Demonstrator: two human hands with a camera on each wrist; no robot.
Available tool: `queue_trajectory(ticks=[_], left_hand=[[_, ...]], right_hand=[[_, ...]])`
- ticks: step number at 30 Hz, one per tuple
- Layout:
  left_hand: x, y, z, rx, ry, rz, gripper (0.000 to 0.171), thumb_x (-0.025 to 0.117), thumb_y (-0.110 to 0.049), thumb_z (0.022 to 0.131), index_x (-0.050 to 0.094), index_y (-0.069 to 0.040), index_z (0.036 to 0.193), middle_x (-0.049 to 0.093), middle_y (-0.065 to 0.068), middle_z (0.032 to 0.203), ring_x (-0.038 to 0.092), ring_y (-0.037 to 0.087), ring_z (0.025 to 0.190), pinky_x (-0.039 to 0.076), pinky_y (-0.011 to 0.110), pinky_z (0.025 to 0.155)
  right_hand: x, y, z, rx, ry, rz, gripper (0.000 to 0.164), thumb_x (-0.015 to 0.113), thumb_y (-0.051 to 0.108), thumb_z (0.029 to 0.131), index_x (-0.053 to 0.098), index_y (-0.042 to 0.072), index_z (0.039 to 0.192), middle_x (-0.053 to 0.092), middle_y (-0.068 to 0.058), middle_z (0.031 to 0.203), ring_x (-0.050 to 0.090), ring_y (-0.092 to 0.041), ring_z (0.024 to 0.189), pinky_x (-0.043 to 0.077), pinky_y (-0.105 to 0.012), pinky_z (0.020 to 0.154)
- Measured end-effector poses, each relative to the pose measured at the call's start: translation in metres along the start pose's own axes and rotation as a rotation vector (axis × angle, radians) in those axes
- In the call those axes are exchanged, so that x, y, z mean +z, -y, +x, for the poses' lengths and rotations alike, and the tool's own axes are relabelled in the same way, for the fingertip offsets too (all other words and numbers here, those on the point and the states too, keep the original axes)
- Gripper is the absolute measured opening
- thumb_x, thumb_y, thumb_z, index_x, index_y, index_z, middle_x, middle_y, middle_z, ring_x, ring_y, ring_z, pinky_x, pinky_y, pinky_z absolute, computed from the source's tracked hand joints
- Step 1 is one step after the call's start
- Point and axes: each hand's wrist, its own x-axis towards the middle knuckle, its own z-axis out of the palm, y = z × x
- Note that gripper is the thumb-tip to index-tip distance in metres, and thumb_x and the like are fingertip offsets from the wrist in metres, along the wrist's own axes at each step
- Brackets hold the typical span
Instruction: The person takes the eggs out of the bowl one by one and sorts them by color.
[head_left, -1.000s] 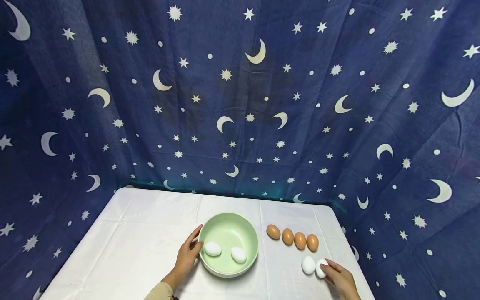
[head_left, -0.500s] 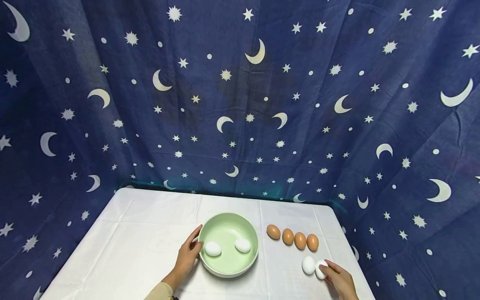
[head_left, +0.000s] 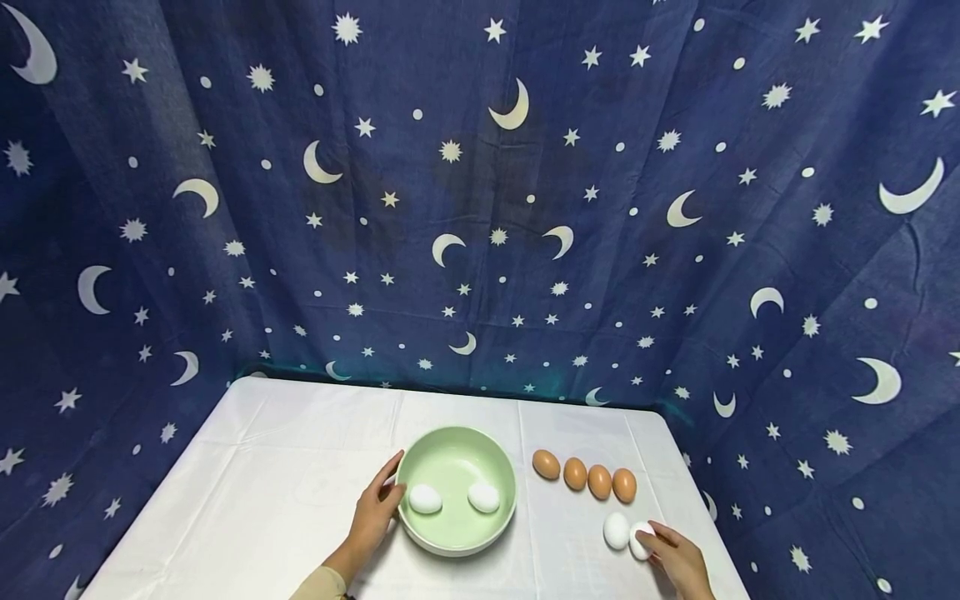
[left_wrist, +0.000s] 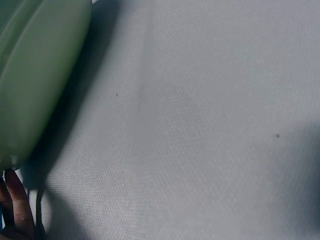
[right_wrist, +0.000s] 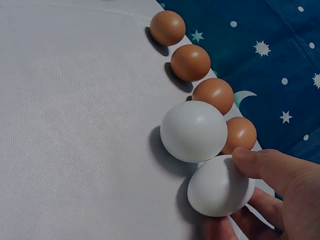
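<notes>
White egg (right_wrist: 215, 192) on the worktop (head_left: 300, 450): your right hand (head_left: 678, 560) pinches it, presumably so it can't roll. Your left hand (head_left: 371, 514) rests loosely spread against the green bowl (head_left: 457, 452), likely steadying it; inside, the egg on the right (head_left: 483, 497) has rolled slightly nearer you since half a second ago.

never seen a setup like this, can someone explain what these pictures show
No machine here, just a person's bare left hand and right hand. The wide picture is from a head camera; the close ones from wrist cameras. On the white cloth are a round, pale green bowl holding two oval white eggs, four oval brown eggs in a row, and two more white eggs. The left hand touches the bowl's side; the right hand pinches the rightmost white egg.
</notes>
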Motion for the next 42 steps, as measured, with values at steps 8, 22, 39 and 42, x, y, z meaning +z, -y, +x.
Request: queue_trajectory(ticks=[8, 22, 39, 42], left_hand=[[0.0, 0.002, 0.0, 0.004, 0.0, -0.007, 0.054, 0.057, -0.016, 0.098, 0.044, -0.021, 0.149, 0.044, 0.019, 0.148, 0.057, 0.034, 0.121, 0.055, 0.024, 0.073], [-0.002, 0.0, 0.0, 0.004, -0.003, 0.014, 0.054, 0.058, -0.017, 0.098, 0.044, -0.022, 0.149, 0.046, 0.016, 0.148, 0.06, 0.03, 0.116, 0.054, 0.024, 0.072], [-0.002, 0.002, 0.0, 0.013, -0.009, 0.013, 0.053, 0.057, -0.017, 0.098, 0.045, -0.022, 0.149, 0.047, 0.017, 0.147, 0.06, 0.03, 0.115, 0.055, 0.024, 0.072], [-0.002, 0.002, 0.0, 0.016, -0.015, 0.018, 0.052, 0.057, -0.017, 0.098, 0.045, -0.022, 0.149, 0.048, 0.017, 0.146, 0.06, 0.03, 0.116, 0.055, 0.023, 0.073]], right_hand=[[0.004, 0.025, -0.011, -0.115, -0.149, -0.192, 0.06, 0.073, 0.031, 0.086, 0.059, -0.012, 0.125, 0.064, -0.03, 0.117, 0.066, -0.029, 0.093, 0.052, -0.026, 0.07], [0.09, 0.106, -0.043, -0.541, -0.138, -0.311, 0.034, 0.076, 0.012, 0.083, 0.07, -0.004, 0.112, 0.069, -0.015, 0.1, 0.067, -0.031, 0.09, 0.054, -0.033, 0.077], [0.199, 0.148, -0.079, -0.66, 0.21, -0.257, 0.04, 0.079, 0.018, 0.081, 0.068, 0.0, 0.114, 0.068, -0.012, 0.101, 0.064, -0.02, 0.088, 0.055, -0.022, 0.073], [0.207, 0.146, -0.082, -0.666, 0.228, -0.313, 0.041, 0.081, 0.019, 0.079, 0.069, 0.0, 0.114, 0.068, -0.011, 0.102, 0.064, -0.022, 0.088, 0.056, -0.026, 0.074]])
